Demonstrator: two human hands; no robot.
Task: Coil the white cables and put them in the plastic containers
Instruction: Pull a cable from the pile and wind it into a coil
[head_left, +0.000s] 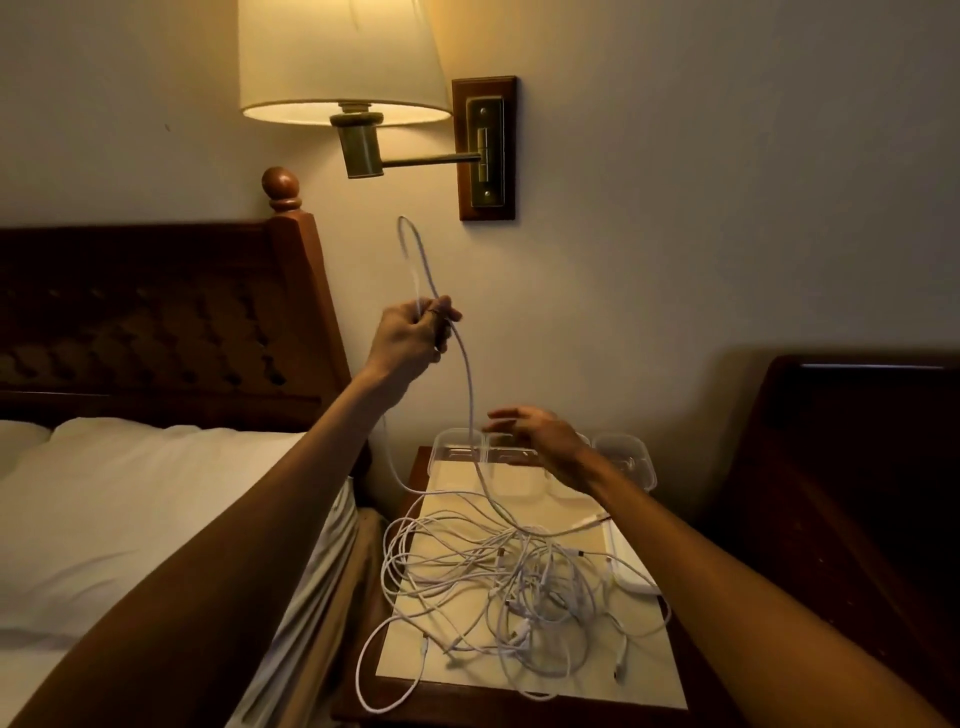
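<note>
My left hand (413, 332) is raised above the nightstand and grips a white cable (470, 395). One loop of it stands up above my fist, and the rest hangs down to a tangled heap of white cables (514, 587) on the nightstand top. My right hand (540, 436) hovers lower with its fingers spread, holding nothing, just right of the hanging strand. Clear plastic containers (457, 447) stand in a row at the back of the nightstand, partly hidden behind my right hand.
The wooden nightstand (415, 696) stands between a bed with white linen (156, 519) on the left and dark wooden furniture (857, 467) on the right. A wall lamp (343, 67) hangs above. Some cable loops droop over the nightstand's left and front edges.
</note>
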